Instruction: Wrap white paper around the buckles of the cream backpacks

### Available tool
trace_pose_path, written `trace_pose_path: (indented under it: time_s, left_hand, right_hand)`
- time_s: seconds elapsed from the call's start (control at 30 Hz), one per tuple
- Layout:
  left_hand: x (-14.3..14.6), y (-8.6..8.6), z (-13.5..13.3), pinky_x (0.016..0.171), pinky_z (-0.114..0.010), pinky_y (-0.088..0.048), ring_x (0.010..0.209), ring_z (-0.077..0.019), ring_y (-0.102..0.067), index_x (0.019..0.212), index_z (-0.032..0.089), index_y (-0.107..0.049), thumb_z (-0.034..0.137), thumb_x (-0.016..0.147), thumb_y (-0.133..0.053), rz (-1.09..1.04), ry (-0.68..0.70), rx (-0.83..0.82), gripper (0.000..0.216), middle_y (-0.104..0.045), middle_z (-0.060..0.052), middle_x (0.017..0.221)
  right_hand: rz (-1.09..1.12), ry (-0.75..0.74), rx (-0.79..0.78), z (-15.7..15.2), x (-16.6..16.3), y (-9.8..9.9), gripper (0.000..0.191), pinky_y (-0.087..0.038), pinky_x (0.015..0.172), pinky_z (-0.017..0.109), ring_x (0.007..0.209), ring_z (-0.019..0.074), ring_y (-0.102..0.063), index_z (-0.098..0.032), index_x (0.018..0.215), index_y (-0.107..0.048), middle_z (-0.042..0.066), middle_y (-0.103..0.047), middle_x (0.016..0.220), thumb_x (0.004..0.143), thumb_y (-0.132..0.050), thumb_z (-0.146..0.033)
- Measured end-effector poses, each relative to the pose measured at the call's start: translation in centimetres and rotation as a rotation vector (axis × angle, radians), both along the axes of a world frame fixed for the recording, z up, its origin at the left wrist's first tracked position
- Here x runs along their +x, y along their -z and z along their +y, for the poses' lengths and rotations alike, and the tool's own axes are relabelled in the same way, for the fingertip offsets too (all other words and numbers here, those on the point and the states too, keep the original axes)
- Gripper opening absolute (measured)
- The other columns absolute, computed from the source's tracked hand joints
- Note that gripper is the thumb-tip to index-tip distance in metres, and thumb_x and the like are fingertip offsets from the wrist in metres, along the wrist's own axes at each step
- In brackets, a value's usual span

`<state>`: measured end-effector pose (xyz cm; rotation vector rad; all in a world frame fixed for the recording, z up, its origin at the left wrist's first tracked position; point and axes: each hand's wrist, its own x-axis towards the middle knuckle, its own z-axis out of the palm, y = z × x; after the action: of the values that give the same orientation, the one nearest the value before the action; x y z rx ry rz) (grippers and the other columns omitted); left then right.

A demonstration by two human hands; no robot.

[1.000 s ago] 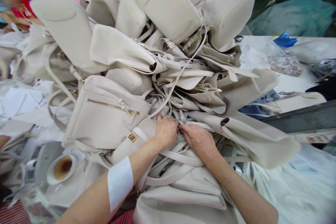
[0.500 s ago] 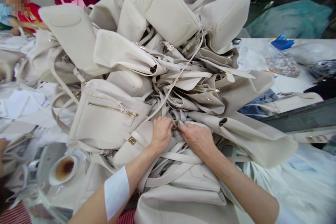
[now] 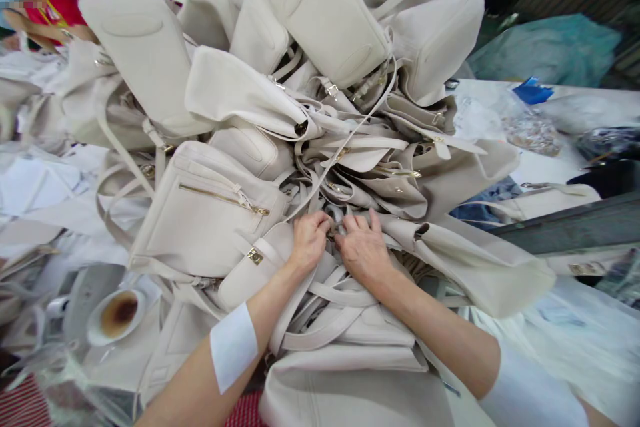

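Note:
A large heap of off-white handbags (image 3: 230, 210) fills the middle, with flaps, straps and gold hardware showing. My left hand (image 3: 309, 239) is closed at the mouth of a handbag (image 3: 327, 267) in the heap's centre, pinching a strap or fitting mostly hidden by the fingers. Close beside it, my right hand (image 3: 364, 250) grips the same spot, thumb toward the left hand and outer fingers spread over the bag. Looped straps (image 3: 325, 330) lie just below both hands. Left of my left hand is a bag flap with a gold turn-lock (image 3: 255, 255).
A cup of brown drink (image 3: 118, 315) stands at the lower left beside a grey device (image 3: 95, 287). A grey metal edge (image 3: 545, 220) runs along the right. Plastic bags of small parts (image 3: 533, 133) lie on the white table (image 3: 570, 97). A person in red (image 3: 60, 7) is behind.
My right hand has turned and its outer fingers have spread upward over the bag. My left hand stays at the same spot. The view has shifted slightly.

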<state>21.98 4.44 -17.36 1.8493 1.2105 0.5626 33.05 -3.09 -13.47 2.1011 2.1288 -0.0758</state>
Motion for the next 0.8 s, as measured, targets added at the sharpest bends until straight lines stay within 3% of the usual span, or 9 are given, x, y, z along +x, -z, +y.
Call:
trace_pose_path:
  time_s: [0.1,0.2,0.27,0.4,0.57,0.67,0.8]
  left_hand:
    - [-0.1,0.1,-0.1,0.078,-0.028,-0.048,0.079,-0.0165,-0.063,0.076,0.02,-0.069,0.015,0.083,-0.047,-0.037,0.001,-0.033,0.024,-0.072,0.001,0.076]
    - [-0.3,0.1,-0.3,0.079,-0.028,-0.048,0.08,-0.0167,-0.063,0.075,0.02,-0.069,0.015,0.084,-0.047,-0.074,-0.013,-0.045,0.024,-0.072,0.001,0.076]
    - [-0.3,0.1,-0.4,0.081,-0.029,-0.047,0.08,-0.0168,-0.063,0.074,0.02,-0.069,0.015,0.084,-0.048,-0.079,-0.014,-0.034,0.024,-0.072,0.001,0.075]
    - [-0.5,0.1,-0.2,0.082,-0.029,-0.046,0.082,-0.0166,-0.063,0.074,0.021,-0.068,0.014,0.085,-0.048,-0.066,0.014,-0.026,0.023,-0.072,0.001,0.077]
    - [-0.7,-0.6,0.1,0.089,-0.033,-0.044,0.089,-0.0184,-0.064,0.076,0.02,-0.067,0.015,0.085,-0.05,0.025,0.117,0.035,0.019,-0.073,0.0,0.084]
    - [-1.4,-1.3,0.0,0.095,-0.038,-0.042,0.097,-0.021,-0.064,0.093,0.02,-0.066,0.022,0.085,-0.057,0.036,0.161,0.083,0.012,-0.073,-0.001,0.093]
    - [-3.2,-1.6,-0.7,0.097,-0.043,-0.042,0.11,-0.0269,-0.059,0.12,0.02,-0.053,0.022,0.074,-0.071,0.059,0.323,0.163,0.05,-0.067,-0.008,0.116]
  right_hand:
    - [-0.031,0.056,0.06,-1.4,-0.7,0.7,0.032,-0.006,0.112,0.068,0.13,0.0377,-0.042,-0.022,0.12,-0.07,0.015,-0.06,0.132,0.096,-0.049,-0.023]
    - [-0.005,0.107,0.091,-1.9,-1.3,1.5,0.034,-0.002,0.111,0.072,0.144,0.0443,-0.021,-0.022,0.123,-0.068,0.014,-0.051,0.145,0.093,-0.058,-0.034]
    - [0.025,0.152,0.092,-1.5,-1.5,1.8,0.03,-0.003,0.111,0.072,0.145,0.0448,-0.019,-0.024,0.116,-0.072,0.013,-0.051,0.146,0.091,-0.06,-0.036]
    - [0.112,0.211,0.076,-0.5,-1.1,2.1,0.019,-0.012,0.113,0.066,0.136,0.0385,-0.035,-0.026,0.101,-0.077,0.013,-0.055,0.136,0.089,-0.063,-0.03]
    - [0.154,0.133,0.14,-0.1,-0.2,2.5,0.022,-0.013,0.115,0.061,0.125,0.0313,-0.042,-0.025,0.094,-0.077,0.012,-0.059,0.121,0.091,-0.056,-0.019]
    - [0.22,0.078,0.195,-0.5,0.5,2.4,0.023,-0.017,0.115,0.056,0.118,0.0276,-0.045,-0.023,0.097,-0.075,0.011,-0.059,0.117,0.092,-0.053,-0.017]
    - [0.415,0.038,0.115,-1.0,2.0,1.4,0.021,-0.041,0.094,0.038,0.102,0.0229,-0.053,-0.019,0.086,-0.069,0.009,-0.061,0.108,0.094,-0.049,-0.019]
